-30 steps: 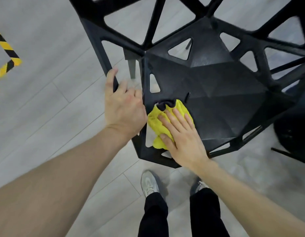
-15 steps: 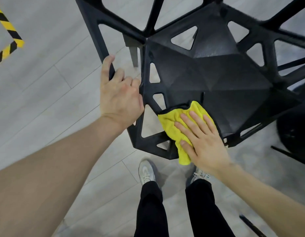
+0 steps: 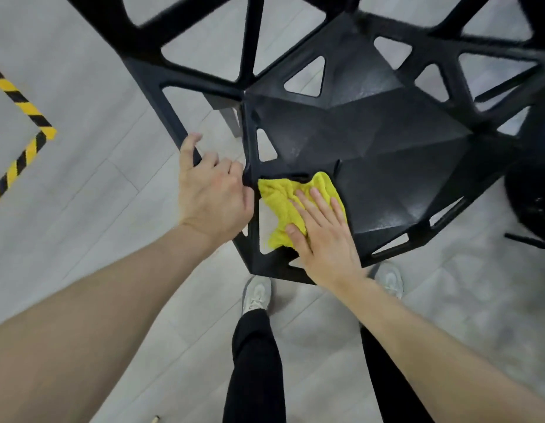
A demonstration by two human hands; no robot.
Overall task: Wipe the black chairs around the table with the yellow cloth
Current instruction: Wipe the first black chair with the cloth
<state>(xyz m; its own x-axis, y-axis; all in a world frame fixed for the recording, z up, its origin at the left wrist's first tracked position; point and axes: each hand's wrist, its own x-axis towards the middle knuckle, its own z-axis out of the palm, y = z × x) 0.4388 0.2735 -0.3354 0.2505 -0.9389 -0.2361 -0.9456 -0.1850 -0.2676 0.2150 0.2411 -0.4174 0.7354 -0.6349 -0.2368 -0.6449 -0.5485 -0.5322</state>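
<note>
1. The yellow cloth (image 3: 291,206) lies crumpled on the front left corner of the black chair (image 3: 372,141) seat, partly draped over 1 of the triangular cut-outs near the seat edge.
2. The right hand (image 3: 323,236) presses flat on the cloth, its fingers (image 3: 318,199) straight and slightly spread, with the thumb laid along the cloth's lower edge. Nothing is pinched; the palm carries the pressure.
3. The left hand (image 3: 211,193) grips the chair frame at the seat's left side, thumb up along a slanting strut and the other fingers curled round the edge, which I judge is to steady the chair.
4. Progress, as a judgement: wiping is under way on the seat of this 1 chair. No dust or wet streaks are visible, so which parts are already clean cannot be told.
5. Left to do, it seems: the rest of the seat, the open lattice back and the struts, then the other chairs. Neither a desk nor any clearly identifiable second chair is in view, only a dark object (image 3: 530,193) at the right edge.
6. The grey floor (image 3: 82,193) carries a corner of yellow-and-black tape (image 3: 27,129).
</note>
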